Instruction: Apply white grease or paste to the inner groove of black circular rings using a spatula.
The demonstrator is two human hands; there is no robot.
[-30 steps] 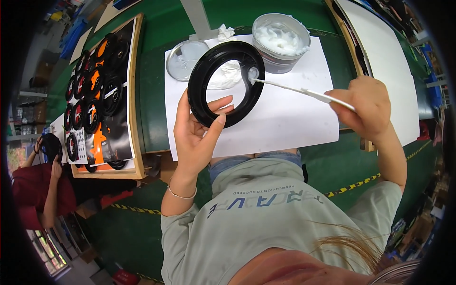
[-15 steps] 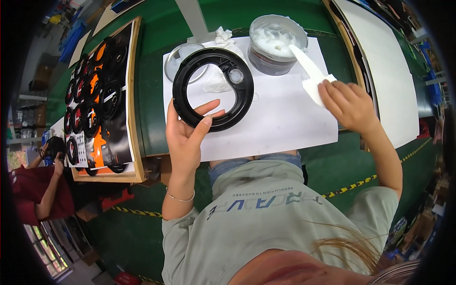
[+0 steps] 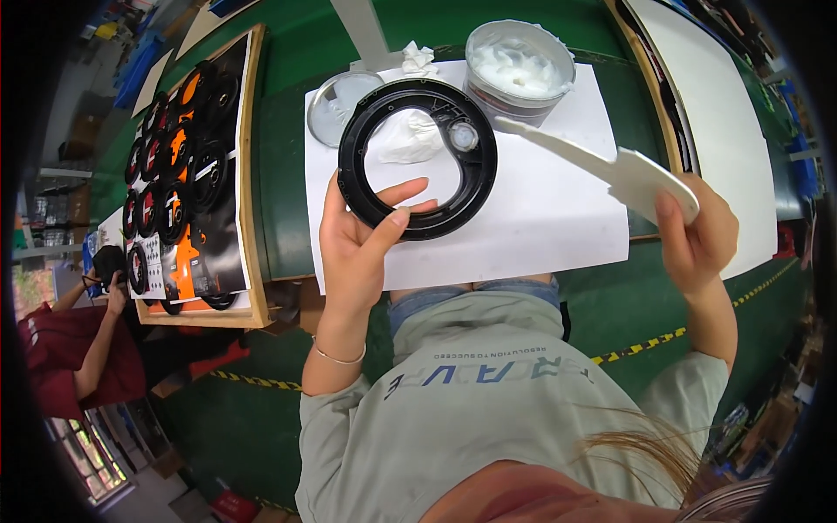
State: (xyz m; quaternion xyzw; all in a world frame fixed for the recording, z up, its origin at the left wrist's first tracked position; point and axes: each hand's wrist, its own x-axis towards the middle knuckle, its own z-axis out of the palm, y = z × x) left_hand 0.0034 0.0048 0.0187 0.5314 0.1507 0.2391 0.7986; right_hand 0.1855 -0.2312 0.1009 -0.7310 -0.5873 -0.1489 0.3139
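A co-worker in red point(image 3: 65, 357) is cut off at the left edge, while stacked black rings point(image 3: 166, 174) on the wooden tray blur together.

Black ring part and white spatula, both held over the white paper sheet.

The black ring point(image 3: 417, 159) is a flat, wide plastic annulus with a large round opening and a raised inner lip; a small round boss with a pale dab sits on its upper right arc. It is held tilted toward the camera, gripped at its lower left edge, thumb across the lower rim. Through its opening show the paper and a crumpled white wad. The white spatula point(image 3: 602, 166) is a long, flat blade, broad and rounded at the gripped end, tapering to a narrow tip. It lies slanted, tip pointing up-left, ending just beside the ring's right edge, below the white paste tub point(image 3: 520, 70).
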